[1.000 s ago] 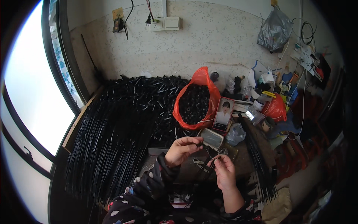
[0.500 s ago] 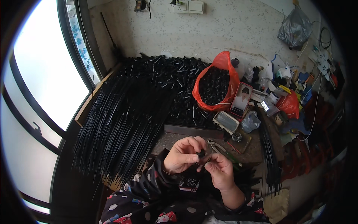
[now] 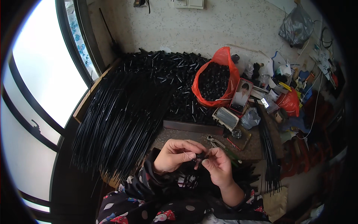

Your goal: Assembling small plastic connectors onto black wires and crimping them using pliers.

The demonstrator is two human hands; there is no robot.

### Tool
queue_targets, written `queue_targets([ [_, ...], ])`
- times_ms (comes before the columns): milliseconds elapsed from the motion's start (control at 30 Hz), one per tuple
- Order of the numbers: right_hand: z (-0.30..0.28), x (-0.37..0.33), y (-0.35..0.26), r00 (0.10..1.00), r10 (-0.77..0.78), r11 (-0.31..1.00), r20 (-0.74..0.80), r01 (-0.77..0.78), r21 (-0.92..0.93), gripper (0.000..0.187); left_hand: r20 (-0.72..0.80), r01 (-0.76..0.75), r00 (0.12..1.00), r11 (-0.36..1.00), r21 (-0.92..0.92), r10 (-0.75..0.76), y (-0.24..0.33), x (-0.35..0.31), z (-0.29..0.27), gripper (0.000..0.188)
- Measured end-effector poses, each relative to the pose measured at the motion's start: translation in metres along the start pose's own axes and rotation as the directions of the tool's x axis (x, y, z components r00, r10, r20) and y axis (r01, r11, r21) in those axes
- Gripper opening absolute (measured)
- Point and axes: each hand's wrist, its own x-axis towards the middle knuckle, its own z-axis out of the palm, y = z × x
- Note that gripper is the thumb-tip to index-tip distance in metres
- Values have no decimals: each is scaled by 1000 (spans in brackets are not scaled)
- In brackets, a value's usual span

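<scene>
My left hand (image 3: 174, 156) is closed, pinching a small black round part (image 3: 200, 156) between thumb and fingers. A thin pale wire or pin (image 3: 187, 154) shows by the left thumb. Close on the right, my right hand (image 3: 219, 167) is closed too, thumb and fingertips meeting at the same part. Both hands are held above my lap, in front of the bench's near edge. The fingers cover much of the part, so its exact kind is unclear. Just beyond them lie green-handled pliers (image 3: 218, 143).
Long thin black rods (image 3: 112, 127) cover the left side. Behind lies a heap of short black tubes (image 3: 160, 71). A red plastic bag (image 3: 197, 89) holds small black parts. A phone (image 3: 241, 95), a tray of thin pins (image 3: 226, 117) and a rod bundle (image 3: 266, 142) are at right.
My left hand has shifted slightly left and down, and the two hands now meet more closely at the black part. A thin wire shows at the left thumb. The view has tilted slightly.
</scene>
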Motion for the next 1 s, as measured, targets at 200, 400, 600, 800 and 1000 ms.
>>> queue_targets([
  [200,5,-1,0,1000,19,1000,-14,-18,23,18,104,-32,993,974,-225,57,-9,3,-6,14],
  [400,-8,5,3,998,30,999,-63,-28,19,24,56,14,998,1000,-17,-13,1,10,-6,13],
  [600,-5,7,-5,997,81,993,13,-82,83,21,125,-86,991,930,357,44,17,8,-6,9],
  [800,-17,6,1,983,172,978,72,-179,106,20,121,-130,987,976,176,110,1,6,-7,5],
  [1000,-13,9,3,994,107,993,15,-108,39,25,67,-66,996,998,21,64,-1,9,-11,7],
])
